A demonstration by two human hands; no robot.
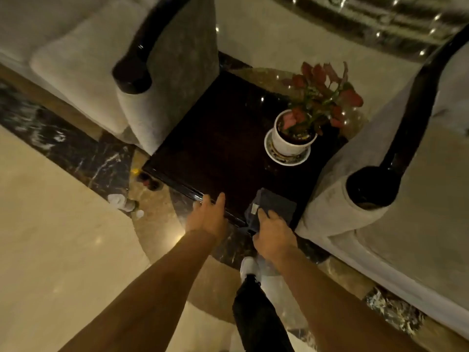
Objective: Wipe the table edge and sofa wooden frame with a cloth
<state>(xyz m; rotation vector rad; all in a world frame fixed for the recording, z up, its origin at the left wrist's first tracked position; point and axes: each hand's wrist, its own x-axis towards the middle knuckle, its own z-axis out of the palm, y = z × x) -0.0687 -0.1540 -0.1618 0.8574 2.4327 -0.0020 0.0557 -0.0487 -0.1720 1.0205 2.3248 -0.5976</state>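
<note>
Step in hand, as judged: wiping the near edge of the table (223,148); the sofa frame comes after.

Cloth (272,204): dark grey, folded, lying at lower centre of frame on the table's near right corner, draped over the edge. A small pale tag shows on its left side. Its long axis looks to run from the lower left toward the upper right of the frame, roughly across the edge rather than along it, though the fold makes this uncertain.

Right hand (272,237): palm down on the cloth's near part, fingers curled over it, pressing it to the edge. Grip appears closed on the cloth.

Left hand (208,217): open, fingers spread, tips resting on the table edge just left of the cloth. Holds nothing.

Next move, as judged: slide the cloth leftward along the edge with steady downward pressure; the left hand must clear the path.

Dark wooden armrests stand at upper left (134,69) and at right (373,184). The potted plant (291,138) sits well apart from the cloth.
</note>
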